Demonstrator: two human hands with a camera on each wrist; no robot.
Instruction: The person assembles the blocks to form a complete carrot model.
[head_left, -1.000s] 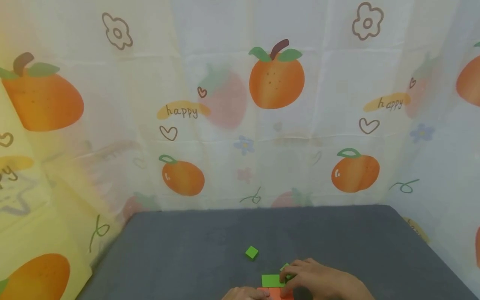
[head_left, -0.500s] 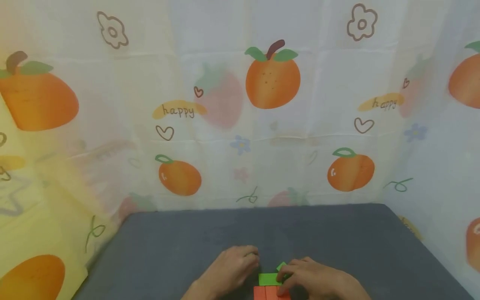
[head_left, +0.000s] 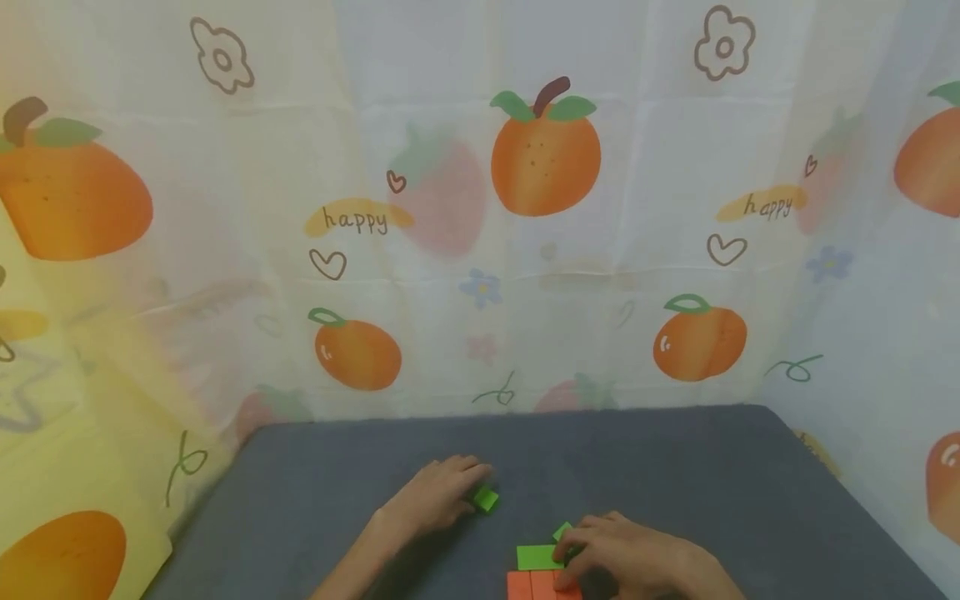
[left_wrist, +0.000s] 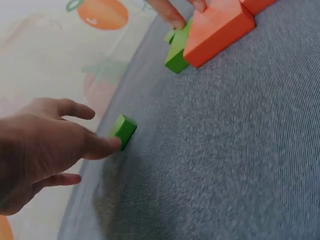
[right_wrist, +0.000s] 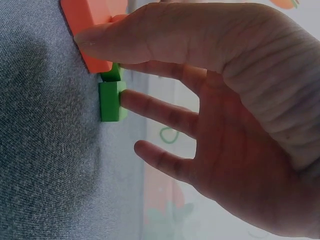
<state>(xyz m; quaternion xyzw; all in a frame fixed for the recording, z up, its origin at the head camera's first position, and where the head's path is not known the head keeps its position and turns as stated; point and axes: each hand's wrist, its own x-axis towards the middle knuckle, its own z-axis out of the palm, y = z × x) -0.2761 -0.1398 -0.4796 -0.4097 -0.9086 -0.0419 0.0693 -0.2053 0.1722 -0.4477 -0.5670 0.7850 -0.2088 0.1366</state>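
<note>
Here the left hand (head_left: 438, 498) lies with fingers stretched out, their tips touching a small green cube (head_left: 485, 499) on the grey table (head_left: 712, 475). Nearby, the right hand (head_left: 626, 558), fingers spread, presses a green block (head_left: 536, 557) against the orange blocks (head_left: 531, 586).

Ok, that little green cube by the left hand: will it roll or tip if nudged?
Probably neither: the green cube has flat faces and sits squat on the grey cloth, so it should slide. It looks rigid and likely light. The left hand touches it with a fingertip.
</note>
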